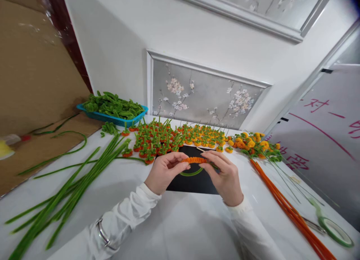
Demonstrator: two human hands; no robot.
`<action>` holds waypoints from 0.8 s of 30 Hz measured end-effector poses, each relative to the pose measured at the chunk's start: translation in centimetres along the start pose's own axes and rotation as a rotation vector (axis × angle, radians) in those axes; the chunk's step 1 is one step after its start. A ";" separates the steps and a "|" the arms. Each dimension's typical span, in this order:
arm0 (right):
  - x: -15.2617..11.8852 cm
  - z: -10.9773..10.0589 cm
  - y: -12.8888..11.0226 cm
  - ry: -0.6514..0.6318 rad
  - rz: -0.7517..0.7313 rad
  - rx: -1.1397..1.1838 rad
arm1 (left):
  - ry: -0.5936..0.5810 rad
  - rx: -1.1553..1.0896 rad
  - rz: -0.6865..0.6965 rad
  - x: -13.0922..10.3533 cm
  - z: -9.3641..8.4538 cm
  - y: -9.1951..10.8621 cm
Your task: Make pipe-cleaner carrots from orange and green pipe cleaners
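A short orange coil of fuzzy stem (195, 160) is stretched between my two hands above a black mat (194, 182). My left hand (168, 170) pinches its left end between thumb and fingers. At the coil's right end, the fingertips of my right hand (223, 174) are closed on it. Below the coil, a curved green fuzzy stem (191, 174) shows against the mat. A thin pale stick (200, 149) lies near the mat's top edge, just behind my right fingers.
Rows of small orange and yellow pieces with green tops (168, 138) stand behind the mat. Green stems (73, 189) and a blue tray (112, 118) are left. Yellow flowers (250, 142), orange stems (284, 200) and green tape (336, 232) lie right.
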State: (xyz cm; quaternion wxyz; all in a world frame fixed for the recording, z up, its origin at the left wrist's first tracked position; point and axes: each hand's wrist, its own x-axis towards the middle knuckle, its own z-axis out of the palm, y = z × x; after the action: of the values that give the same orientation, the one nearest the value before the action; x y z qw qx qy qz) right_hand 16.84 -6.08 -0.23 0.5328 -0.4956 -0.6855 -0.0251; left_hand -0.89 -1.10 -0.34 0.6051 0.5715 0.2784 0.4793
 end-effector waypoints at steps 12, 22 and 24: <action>-0.2 -0.6 0.6 -0.139 0.376 0.355 | 0.113 -0.241 -0.116 0.0 0.5 0.6; -0.1 -0.7 0.2 -0.195 0.397 0.387 | 0.011 -0.153 -0.026 -0.2 0.2 -0.2; -0.1 -0.7 0.1 -0.206 0.384 0.342 | -0.017 -0.053 0.012 -0.2 0.1 -0.1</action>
State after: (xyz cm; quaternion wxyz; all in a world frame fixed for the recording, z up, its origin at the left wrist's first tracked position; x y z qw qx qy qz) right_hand 17.40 -6.53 -0.06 0.5313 -0.5192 -0.6239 0.2427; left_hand -0.84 -1.35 -0.41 0.6193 0.5610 0.2570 0.4854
